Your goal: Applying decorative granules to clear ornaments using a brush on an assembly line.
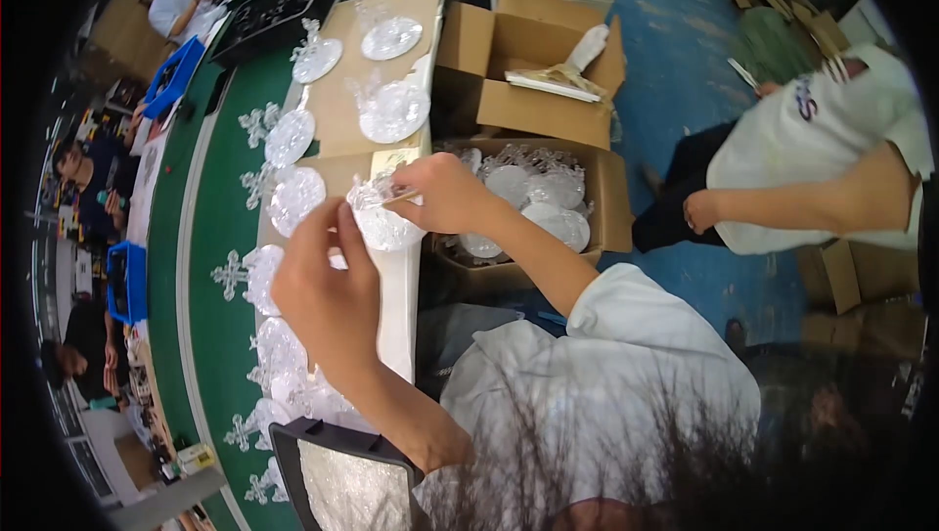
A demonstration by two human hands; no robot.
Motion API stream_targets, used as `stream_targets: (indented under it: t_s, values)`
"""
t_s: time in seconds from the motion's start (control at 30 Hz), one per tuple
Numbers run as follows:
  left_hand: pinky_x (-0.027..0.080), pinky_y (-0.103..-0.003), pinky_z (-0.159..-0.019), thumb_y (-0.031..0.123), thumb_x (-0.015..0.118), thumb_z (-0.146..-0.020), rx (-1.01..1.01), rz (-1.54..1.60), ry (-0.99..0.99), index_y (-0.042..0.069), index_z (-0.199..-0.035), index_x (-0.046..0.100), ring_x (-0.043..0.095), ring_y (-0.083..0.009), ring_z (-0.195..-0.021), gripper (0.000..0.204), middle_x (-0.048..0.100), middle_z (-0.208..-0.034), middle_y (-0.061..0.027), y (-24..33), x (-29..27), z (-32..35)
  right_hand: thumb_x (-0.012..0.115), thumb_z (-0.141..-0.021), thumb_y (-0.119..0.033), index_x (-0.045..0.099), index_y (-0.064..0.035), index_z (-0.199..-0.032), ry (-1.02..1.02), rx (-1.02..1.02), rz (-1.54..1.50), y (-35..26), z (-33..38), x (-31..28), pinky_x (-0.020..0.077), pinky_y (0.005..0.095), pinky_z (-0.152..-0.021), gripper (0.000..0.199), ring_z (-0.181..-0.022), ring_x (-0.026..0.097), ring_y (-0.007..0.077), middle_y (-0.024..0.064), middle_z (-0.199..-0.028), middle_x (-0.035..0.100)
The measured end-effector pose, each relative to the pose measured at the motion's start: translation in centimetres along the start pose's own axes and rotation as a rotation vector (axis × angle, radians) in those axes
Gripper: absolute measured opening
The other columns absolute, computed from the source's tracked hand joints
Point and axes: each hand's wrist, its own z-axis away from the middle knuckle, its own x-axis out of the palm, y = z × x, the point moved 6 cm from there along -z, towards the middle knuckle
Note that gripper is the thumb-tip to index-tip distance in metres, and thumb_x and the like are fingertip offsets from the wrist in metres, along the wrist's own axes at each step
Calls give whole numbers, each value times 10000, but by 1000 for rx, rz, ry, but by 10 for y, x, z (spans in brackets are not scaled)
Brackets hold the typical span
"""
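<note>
A clear plastic piece, a round disc with an ornate end, lies at the bench's near edge between my hands. My left hand has its thumb and fingertips closed at the ornate end. My right hand comes in from the right and pinches a thin tan stick-like thing against that same end. Its exact kind cannot be made out, and the fingers partly hide the contact. More clear discs, several with cross-shaped ornaments, lie in a row along the bench to the left.
To my right stands an open cardboard box full of clear discs; another open box is behind it. A black tray sits far left on the green bench. A black-rimmed bin is near. A co-worker is at the right.
</note>
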Motion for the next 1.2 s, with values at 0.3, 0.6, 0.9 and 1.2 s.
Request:
stream_targets:
  t_s: [0.3, 0.6, 0.9, 1.2]
  values:
    - [536, -367, -639, 128, 684, -893, 18, 531, -550, 13, -936, 712, 690, -307, -664, 126, 719, -799, -144, 61, 178, 45, 744, -867, -116, 704, 14, -888, 506, 615, -26, 90, 164, -183, 437, 229, -603, 137, -670, 534, 44, 3, -761, 682]
    - [513, -509, -913, 239, 731, -785, 330, 269, -1013, 48, -1267, 592, 591, -425, -1160, 537, 603, -1287, -234, 61, 495, 152, 749, -851, -165, 721, 19, -870, 694, 900, 280, 236, 297, -192, 508, 293, -620, 187, -687, 662, 106, 75, -747, 726]
    - [357, -579, -1056, 287, 736, -760, 348, 56, -1167, 116, -1311, 535, 496, -369, -1281, 611, 605, -1317, -151, 52, 565, 176, 729, -840, -216, 733, 5, -896, 796, 976, 130, 343, 319, -161, 544, 320, -656, 228, -703, 717, 179, 104, -776, 752]
    - [391, -555, -1012, 350, 745, -794, 320, 130, -1215, 122, -1162, 621, 530, -339, -1236, 450, 679, -1190, -144, 51, 557, 200, 679, -876, -79, 700, 34, -923, 735, 999, -17, 387, 281, -135, 541, 259, -696, 124, -754, 709, 132, 87, -830, 745]
